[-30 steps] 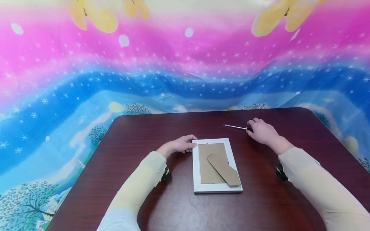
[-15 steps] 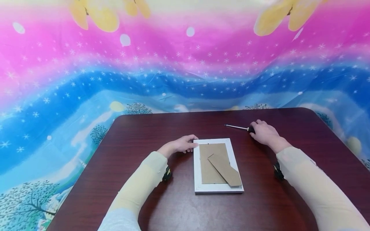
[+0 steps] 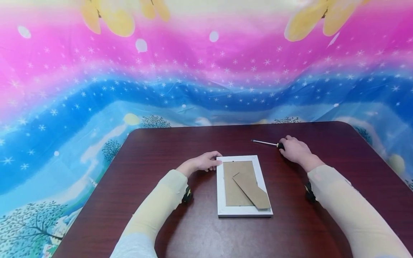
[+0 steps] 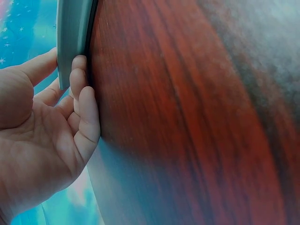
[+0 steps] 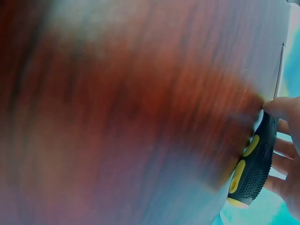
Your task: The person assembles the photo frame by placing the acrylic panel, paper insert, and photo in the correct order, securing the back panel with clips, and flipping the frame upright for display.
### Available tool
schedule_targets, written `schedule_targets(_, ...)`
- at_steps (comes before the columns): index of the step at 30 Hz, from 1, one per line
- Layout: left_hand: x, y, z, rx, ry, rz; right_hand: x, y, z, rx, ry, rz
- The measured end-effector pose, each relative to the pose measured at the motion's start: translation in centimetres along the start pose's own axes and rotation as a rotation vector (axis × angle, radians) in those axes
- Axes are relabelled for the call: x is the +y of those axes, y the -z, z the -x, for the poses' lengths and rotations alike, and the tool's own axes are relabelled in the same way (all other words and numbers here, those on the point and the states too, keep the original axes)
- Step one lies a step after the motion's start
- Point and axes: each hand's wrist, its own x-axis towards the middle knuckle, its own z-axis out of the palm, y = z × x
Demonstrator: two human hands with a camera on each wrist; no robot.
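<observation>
Picture frame (image 3: 235,210) lies flat on the dark red-brown worktop (image 3: 190,139), near the middle, with its back side up. It has a white border (image 3: 221,190) and a brown board (image 3: 233,195) inside. A brown stand leg (image 3: 255,193) sits slanted on the board, and its wide end goes over the border at the near right corner. The left hand (image 3: 204,161) pinches the far left corner, so that grip is closed on the frame. The right hand (image 3: 295,148) holds a screwdriver (image 3: 265,143) by its black and yellow handle (image 5: 258,164), so that grip is full too. The screwdriver is past the frame and off to its right, apart from it. Its thin metal rod (image 5: 280,70) points left in the head view. Behind the worktop hangs a pink and blue cloth (image 3: 206,71) with white snowflakes.
</observation>
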Motion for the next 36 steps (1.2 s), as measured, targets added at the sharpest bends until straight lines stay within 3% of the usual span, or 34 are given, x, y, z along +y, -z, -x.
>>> schedule_targets(11, 0.12, -0.1, -0.01, 0.011, -0.012, -0.008, -0.27, -0.01, 0.01, 0.056, 0.015, 0.066)
schedule_targets(36, 0.32, 0.08, 0.27, 0.001, -0.006, -0.024, 0.18, -0.05, -0.11, 0.051, 0.012, 0.082)
